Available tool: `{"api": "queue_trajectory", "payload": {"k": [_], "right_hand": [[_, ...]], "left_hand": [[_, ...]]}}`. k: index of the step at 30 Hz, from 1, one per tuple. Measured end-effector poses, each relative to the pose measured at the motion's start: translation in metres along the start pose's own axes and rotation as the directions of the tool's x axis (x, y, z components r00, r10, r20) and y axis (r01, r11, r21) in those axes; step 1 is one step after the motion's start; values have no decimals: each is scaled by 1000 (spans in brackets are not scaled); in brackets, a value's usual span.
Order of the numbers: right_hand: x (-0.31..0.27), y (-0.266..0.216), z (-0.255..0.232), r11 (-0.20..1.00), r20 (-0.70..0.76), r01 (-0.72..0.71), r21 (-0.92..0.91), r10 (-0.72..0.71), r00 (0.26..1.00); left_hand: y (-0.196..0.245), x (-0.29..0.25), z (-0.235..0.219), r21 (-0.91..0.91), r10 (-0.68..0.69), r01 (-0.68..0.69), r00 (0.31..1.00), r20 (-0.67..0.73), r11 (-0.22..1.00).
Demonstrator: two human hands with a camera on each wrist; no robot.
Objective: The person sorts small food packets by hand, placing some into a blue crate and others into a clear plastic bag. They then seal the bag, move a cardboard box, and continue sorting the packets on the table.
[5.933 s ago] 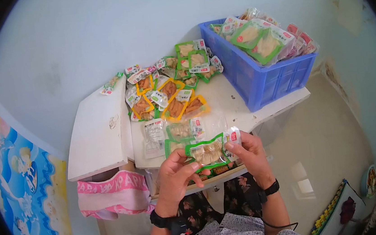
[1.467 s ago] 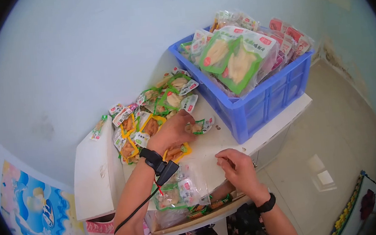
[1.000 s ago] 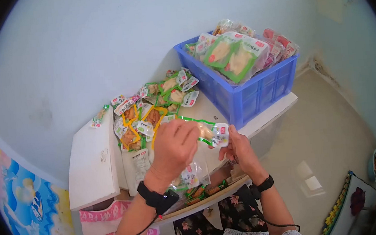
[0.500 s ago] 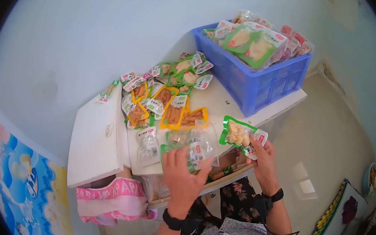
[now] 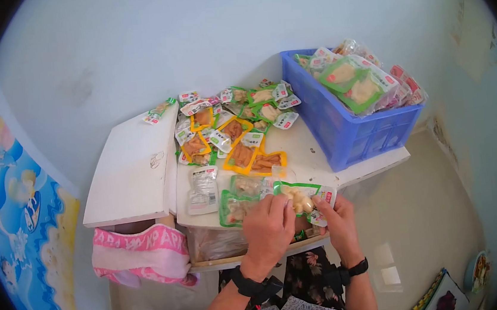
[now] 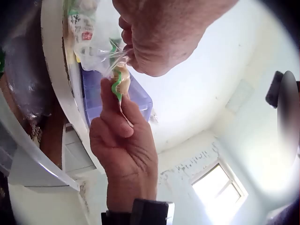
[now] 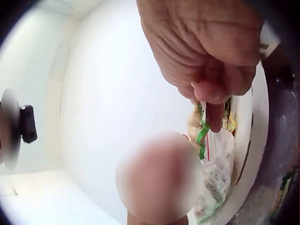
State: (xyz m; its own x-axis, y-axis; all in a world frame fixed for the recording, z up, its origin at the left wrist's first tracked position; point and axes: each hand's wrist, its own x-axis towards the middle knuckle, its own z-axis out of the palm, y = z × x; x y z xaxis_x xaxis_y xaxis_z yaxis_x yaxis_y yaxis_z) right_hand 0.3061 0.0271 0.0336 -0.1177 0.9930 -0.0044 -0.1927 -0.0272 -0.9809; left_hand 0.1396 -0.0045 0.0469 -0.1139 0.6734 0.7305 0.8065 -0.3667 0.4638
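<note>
A green-edged vacuum food packet (image 5: 298, 198) with pale chunks inside is held over the table's front edge. My right hand (image 5: 340, 228) pinches its white printed end between thumb and fingers. My left hand (image 5: 269, 229) has its fingers curled at the packet's other end. In the left wrist view, the left fingers pinch clear plastic bag film (image 6: 96, 58), stretched beside the packet. The right wrist view shows this clear bag (image 7: 216, 161) below the right fingers, with a red line along it. Two green-edged packets (image 5: 234, 208) lie at the left hand's far side, under clear plastic.
A blue crate (image 5: 359, 140) full of packets stands at the back right. Yellow- and green-edged packets (image 5: 242, 155) are heaped along the wall. A white-backed packet (image 5: 203, 189) lies nearer. Below is an open drawer (image 5: 215, 242); a pink towel (image 5: 141, 253) hangs at left.
Earlier my left hand took the packet from the heap, and it passed to my right hand. Since half a second ago the hands have come together; the left now pinches the bag film.
</note>
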Motion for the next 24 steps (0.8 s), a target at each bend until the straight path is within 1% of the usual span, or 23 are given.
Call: {"api": "queue_trajectory", "payload": {"k": [3, 6, 9, 11, 12, 14, 17, 18, 20, 21, 24], "right_hand": [[18, -1, 4, 997, 64, -79, -20, 81, 995], [27, -6, 17, 999, 113, -34, -34, 38, 993], [43, 13, 14, 980, 161, 90, -178, -62, 985], [47, 20, 9, 978, 163, 86, -189, -55, 985], [47, 17, 13, 977, 166, 84, -195, -51, 985], [40, 3, 16, 966, 159, 23, -257, 19, 987], [31, -23, 23, 946, 130, -104, -307, 150, 980], [31, -27, 24, 936, 120, -152, -316, 199, 973], [41, -10, 19, 975, 171, -123, -183, 155, 973], [45, -6, 22, 987, 197, -109, -114, 130, 972], [48, 9, 44, 998, 211, 18, -57, -6, 978]], "left_hand": [[5, 5, -5, -13, 23, -23, 999, -28, 1000], [0, 11, -6, -13, 23, -25, 996, -90, 1000], [-10, 20, -5, -19, 1, -4, 989, -149, 1000], [-12, 23, -9, -25, -7, 3, 987, -163, 1000], [-13, 24, -9, -53, -10, 1, 985, -175, 999], [-15, 23, -7, -111, -18, -4, 981, -195, 994], [-20, 20, -4, -86, -14, -3, 981, -195, 996], [-19, 18, -3, -111, 26, -47, 984, -177, 993], [-13, 12, 1, -157, 110, -132, 983, -146, 979], [-10, 10, 3, -175, 113, -137, 983, -143, 975], [-9, 3, 6, -217, 137, -160, 984, -118, 963]]}}
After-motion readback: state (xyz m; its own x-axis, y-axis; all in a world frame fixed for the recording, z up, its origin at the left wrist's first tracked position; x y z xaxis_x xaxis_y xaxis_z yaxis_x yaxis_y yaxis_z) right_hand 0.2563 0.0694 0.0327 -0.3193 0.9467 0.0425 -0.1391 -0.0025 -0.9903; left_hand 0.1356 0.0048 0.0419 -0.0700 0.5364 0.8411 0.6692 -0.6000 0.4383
